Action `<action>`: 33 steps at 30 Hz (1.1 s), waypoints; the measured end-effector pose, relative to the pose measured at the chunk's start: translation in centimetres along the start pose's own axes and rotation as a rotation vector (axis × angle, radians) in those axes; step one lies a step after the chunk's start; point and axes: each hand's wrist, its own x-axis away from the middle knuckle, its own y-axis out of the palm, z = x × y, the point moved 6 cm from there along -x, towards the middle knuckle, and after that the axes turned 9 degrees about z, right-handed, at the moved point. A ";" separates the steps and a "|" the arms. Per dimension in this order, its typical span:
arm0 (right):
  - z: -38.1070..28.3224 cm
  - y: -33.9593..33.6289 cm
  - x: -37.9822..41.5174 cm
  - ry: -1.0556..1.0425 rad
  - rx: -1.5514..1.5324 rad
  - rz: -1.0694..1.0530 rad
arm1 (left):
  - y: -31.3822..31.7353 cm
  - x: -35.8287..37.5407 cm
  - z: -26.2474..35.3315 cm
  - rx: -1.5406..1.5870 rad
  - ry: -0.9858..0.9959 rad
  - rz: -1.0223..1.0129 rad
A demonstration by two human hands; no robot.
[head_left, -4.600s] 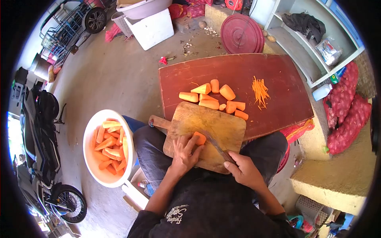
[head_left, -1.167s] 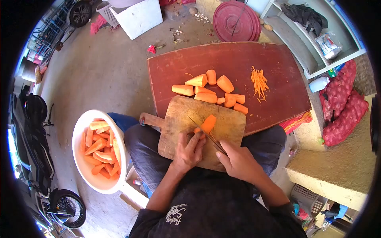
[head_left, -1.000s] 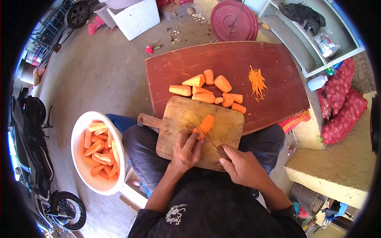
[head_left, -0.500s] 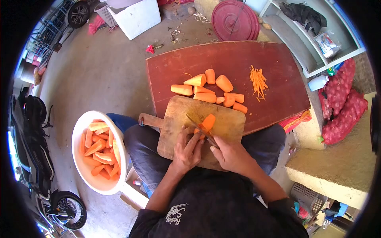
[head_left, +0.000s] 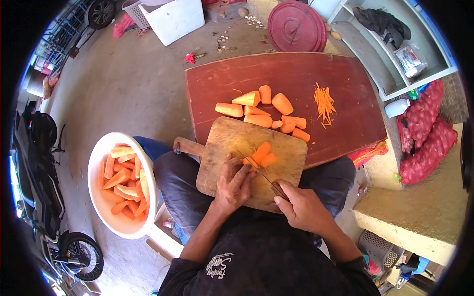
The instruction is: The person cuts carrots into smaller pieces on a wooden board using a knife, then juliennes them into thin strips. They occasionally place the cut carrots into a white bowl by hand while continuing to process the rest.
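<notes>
A wooden cutting board (head_left: 212,163) lies across my lap, its handle pointing left. My right hand (head_left: 307,209) is closed around the handle of a knife (head_left: 279,190), whose thin blade runs up and left over the board. Against the blade, the curled fingers of my left hand (head_left: 233,183) press on a carrot piece, mostly hidden by fingers and blade. Just beyond the blade lie cut carrot pieces (head_left: 263,149). Behind the board, several peeled carrot chunks (head_left: 282,104) rest on the reddish table (head_left: 217,79), with a small pile of carrot strips (head_left: 324,104) farther right.
To my left stands a white tub (head_left: 94,197) of peeled carrots. Red net sacks (head_left: 428,153) lean by a concrete ledge (head_left: 405,209) on the right. A shelf (head_left: 363,61) is at back right, a round red lid (head_left: 296,27) behind the table, a motorcycle (head_left: 44,207) far left.
The knife and my right hand have shifted slightly right and toward me. Beyond the blade, a further carrot piece now lies apart on the board. My left hand stays nearly in place.
</notes>
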 end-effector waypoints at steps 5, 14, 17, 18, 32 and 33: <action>0.6 1.6 -1.1 -0.063 0.092 0.041 | 0.1 -0.2 0.3 -0.008 0.025 0.000; 2.5 4.1 -5.3 -0.116 0.074 0.043 | 0.1 0.0 0.5 -0.004 0.008 0.024; 2.6 2.6 -4.9 -0.111 -0.087 0.062 | 0.1 0.3 0.1 -0.011 -0.029 0.035; 2.2 1.9 -4.6 -0.102 -0.133 0.079 | 0.1 0.2 0.2 -0.024 0.001 0.033; 3.6 2.6 -3.4 -0.106 -0.139 0.028 | 0.6 0.4 0.0 -0.084 0.030 0.002; 3.4 2.7 -3.8 -0.114 -0.120 0.029 | 0.6 0.2 0.1 -0.081 0.037 0.000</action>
